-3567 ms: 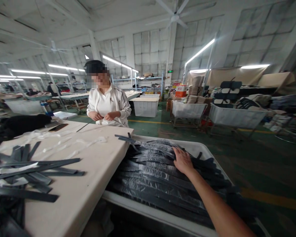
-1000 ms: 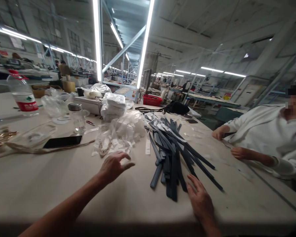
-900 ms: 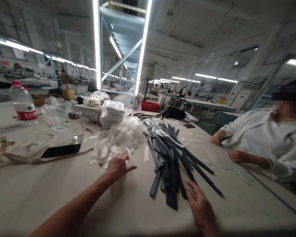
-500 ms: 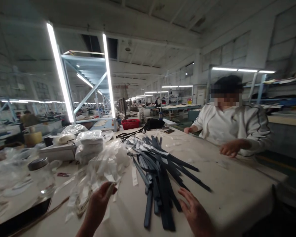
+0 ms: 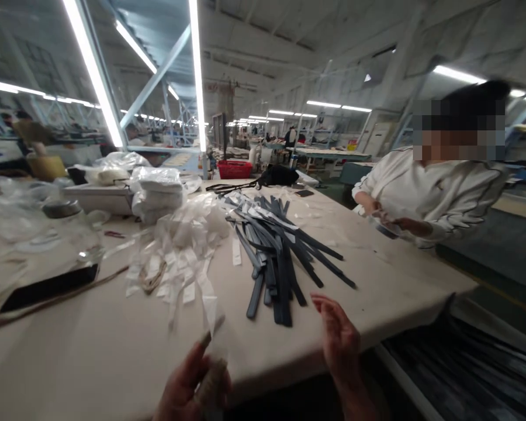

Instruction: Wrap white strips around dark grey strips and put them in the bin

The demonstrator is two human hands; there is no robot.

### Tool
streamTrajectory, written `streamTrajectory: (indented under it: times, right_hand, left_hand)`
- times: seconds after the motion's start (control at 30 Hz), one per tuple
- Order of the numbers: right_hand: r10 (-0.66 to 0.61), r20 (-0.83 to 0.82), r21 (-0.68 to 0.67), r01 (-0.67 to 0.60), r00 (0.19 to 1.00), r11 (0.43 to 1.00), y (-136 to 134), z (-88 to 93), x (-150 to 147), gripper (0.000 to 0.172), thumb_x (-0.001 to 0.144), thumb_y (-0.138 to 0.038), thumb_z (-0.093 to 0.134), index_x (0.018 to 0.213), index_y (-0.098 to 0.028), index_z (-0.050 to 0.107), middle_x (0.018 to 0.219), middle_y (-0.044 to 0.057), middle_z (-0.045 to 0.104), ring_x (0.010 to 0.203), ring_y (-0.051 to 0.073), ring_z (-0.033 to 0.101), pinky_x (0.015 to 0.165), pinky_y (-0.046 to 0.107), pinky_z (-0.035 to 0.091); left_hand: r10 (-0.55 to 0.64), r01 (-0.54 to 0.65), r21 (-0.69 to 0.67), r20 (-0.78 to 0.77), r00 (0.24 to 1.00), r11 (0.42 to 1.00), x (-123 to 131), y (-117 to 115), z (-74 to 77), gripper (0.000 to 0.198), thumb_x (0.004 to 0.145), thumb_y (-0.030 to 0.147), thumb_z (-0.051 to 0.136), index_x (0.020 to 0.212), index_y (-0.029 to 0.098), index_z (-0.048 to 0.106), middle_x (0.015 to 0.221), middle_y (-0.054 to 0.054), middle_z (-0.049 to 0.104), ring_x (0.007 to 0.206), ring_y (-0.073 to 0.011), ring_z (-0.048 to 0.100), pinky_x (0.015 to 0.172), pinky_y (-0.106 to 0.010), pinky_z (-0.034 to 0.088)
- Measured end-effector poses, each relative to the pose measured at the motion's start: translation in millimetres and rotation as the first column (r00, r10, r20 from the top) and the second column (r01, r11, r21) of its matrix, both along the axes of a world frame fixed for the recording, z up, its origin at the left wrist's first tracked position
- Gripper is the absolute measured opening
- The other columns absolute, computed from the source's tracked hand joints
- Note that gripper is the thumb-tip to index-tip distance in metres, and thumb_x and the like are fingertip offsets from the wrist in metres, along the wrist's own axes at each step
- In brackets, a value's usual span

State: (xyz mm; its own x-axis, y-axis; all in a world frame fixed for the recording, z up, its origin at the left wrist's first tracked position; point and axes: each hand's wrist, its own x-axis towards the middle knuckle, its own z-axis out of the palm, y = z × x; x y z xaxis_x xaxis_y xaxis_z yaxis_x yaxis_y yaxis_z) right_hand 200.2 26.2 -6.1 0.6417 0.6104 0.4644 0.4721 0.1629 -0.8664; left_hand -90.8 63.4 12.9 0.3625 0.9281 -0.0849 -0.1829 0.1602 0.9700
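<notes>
In the head view my left hand (image 5: pixel 193 380) is at the near table edge, fingers closed, with a pale covering on one finger. A slim greyish piece (image 5: pixel 214 330) sticks out from its fingertips, blurred, so its kind is unclear. The end of a white strip (image 5: pixel 209 304) hangs down to that spot; whether it is held cannot be told. My right hand (image 5: pixel 339 336) is raised over the edge on the right, fingers stretched out, holding nothing. Ahead of both hands lies a fanned pile of dark grey flat strips (image 5: pixel 280 275), with white pieces among its far ends.
White strips and clear plastic (image 5: pixel 188 245) heap left of the pile. Further left are a glass jar (image 5: pixel 70 228), a black flat object (image 5: pixel 48 289) and wrapped bundles (image 5: pixel 155 193). A red basket (image 5: pixel 234 169) and phone (image 5: pixel 304 193) lie behind. A co-worker (image 5: pixel 442 187) handles a strip.
My view has tilted down and turned. My left hand has come back from the white strips toward the near edge; my right hand has drawn away from the dark strips. The co-worker's hands have come together.
</notes>
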Motion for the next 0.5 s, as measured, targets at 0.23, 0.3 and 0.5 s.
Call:
streamTrajectory:
  times: [0.23, 0.3, 0.5]
  right_hand:
    - [0.736, -0.288, -0.117, -0.785, 0.613, 0.608, -28, 34.2, -107, 0.057, 0.090, -0.069, 0.046, 0.097, -0.018, 0.071, 0.099, 0.010, 0.065, 0.092, 0.024, 0.061, 0.084, 0.033, 0.048]
    - [0.729, -0.402, -0.059, -0.810, 0.554, 0.584, -24, 40.3, -118, 0.057, 0.085, -0.071, 0.054, 0.096, -0.017, 0.070, 0.089, 0.006, 0.063, 0.083, 0.021, 0.058, 0.076, 0.030, 0.046]
    - [0.501, -0.631, -0.061, -0.682, 0.593, 0.729, -11, 48.4, -116, 0.037, 0.083, -0.050, 0.071, 0.084, -0.013, 0.070, 0.071, 0.000, 0.058, 0.064, 0.010, 0.047, 0.058, 0.022, 0.036]
  left_hand:
    - [-0.183, 0.193, 0.149, -0.076, 0.980, 0.970, 5, -18, -11.0, 0.053, 0.083, 0.056, 0.068, 0.130, 0.031, 0.060, 0.074, -0.001, 0.069, 0.062, -0.0154, 0.061, 0.059, -0.026, 0.051]
    - [-0.213, 0.228, 0.177, -0.096, 0.972, 0.958, 10, -22, -17.2, 0.053, 0.080, 0.057, 0.071, 0.125, 0.029, 0.064, 0.080, -0.004, 0.071, 0.069, -0.0188, 0.063, 0.066, -0.029, 0.054]
    - [-0.164, 0.164, -0.012, -0.129, 0.978, 0.986, 21, -30, 3.8, 0.075, 0.078, 0.052, 0.074, 0.144, 0.027, 0.045, 0.077, -0.002, 0.069, 0.064, -0.0166, 0.061, 0.062, -0.026, 0.052]
